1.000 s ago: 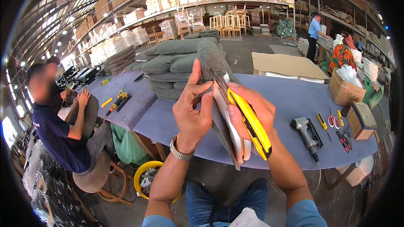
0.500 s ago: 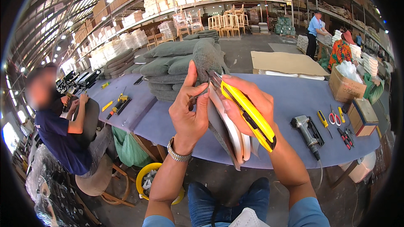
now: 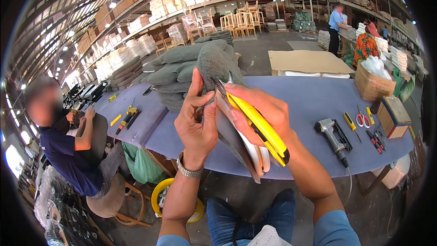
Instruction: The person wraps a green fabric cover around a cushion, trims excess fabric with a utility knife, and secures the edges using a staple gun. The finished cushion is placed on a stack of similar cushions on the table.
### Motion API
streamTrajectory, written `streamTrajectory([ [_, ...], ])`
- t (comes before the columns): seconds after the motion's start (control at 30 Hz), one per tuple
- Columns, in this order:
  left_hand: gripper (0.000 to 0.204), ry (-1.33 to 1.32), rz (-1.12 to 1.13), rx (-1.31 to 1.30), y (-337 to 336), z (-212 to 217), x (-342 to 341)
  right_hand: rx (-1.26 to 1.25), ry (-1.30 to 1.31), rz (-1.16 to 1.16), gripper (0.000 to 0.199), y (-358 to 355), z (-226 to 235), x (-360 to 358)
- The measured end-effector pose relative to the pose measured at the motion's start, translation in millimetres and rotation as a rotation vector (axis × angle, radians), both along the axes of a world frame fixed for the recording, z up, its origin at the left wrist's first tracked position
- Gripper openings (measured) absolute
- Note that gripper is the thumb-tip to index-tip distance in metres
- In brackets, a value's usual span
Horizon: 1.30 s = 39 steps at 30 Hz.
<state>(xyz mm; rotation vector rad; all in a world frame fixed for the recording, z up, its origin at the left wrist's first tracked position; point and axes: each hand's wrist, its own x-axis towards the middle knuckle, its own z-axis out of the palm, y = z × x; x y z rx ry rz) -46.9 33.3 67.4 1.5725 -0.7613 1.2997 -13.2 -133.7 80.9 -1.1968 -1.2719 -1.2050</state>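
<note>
A grey fabric-covered seat cushion (image 3: pixel 215 64) stands on edge between my hands, its pale inner layers showing along the side toward me. My left hand (image 3: pixel 195 130) pinches the loose fabric edge between thumb and fingers. Wrapped round a yellow utility knife (image 3: pixel 260 127), my right hand (image 3: pixel 268 111) holds its blade end against the cushion's edge, right beside my left fingertips. The exact spot where blade meets fabric is partly hidden by the fingers.
Grey cushions (image 3: pixel 175 70) are stacked behind on the blue-covered table (image 3: pixel 291 141). A staple gun (image 3: pixel 332 139), screwdriver (image 3: pixel 350 120), scissors (image 3: pixel 363 119) and pliers (image 3: pixel 376 142) lie at right. A seated co-worker (image 3: pixel 73 155) works at left, near a yellow bucket (image 3: pixel 159 191).
Both hands, the cushion and the knife appear slightly farther left in the picture. The knife has tilted a little, its blade still at the fabric edge.
</note>
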Motion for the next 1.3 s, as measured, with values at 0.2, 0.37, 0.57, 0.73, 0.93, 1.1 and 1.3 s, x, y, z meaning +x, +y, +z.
streamTrajectory([
  [0.2, 0.009, -0.026, -0.033, -0.004, -1.0, -1.0, 3.8, -0.038, -0.006, -0.005, 0.057, -4.5, 1.1, 0.7],
  [0.37, 0.009, -0.021, -0.034, -0.001, -3.6, 0.4, 3.2, -0.047, -0.007, -0.029, 0.059, -6.2, -0.1, 1.6],
  [0.57, 0.01, -0.008, -0.046, -0.011, -8.3, 1.6, 3.8, -0.053, -0.02, -0.061, 0.051, -9.2, 0.1, 1.0],
  [0.73, 0.011, -0.008, -0.032, -0.002, -11.2, 2.3, 4.8, -0.037, -0.057, -0.109, 0.048, -11.6, 2.1, 1.5],
  [0.93, 0.011, -0.022, -0.014, 0.017, -15.3, 5.1, 7.3, -0.059, -0.025, -0.122, 0.044, -17.3, 0.4, 0.8],
  [1.1, 0.011, -0.026, -0.029, 0.015, -16.6, 5.8, 7.4, -0.038, -0.031, -0.09, 0.043, -17.7, 1.9, 3.7],
  [1.3, 0.01, -0.03, -0.055, 0.015, -15.9, 4.9, 7.4, -0.061, -0.014, -0.097, 0.041, -21.0, 3.8, 1.6],
])
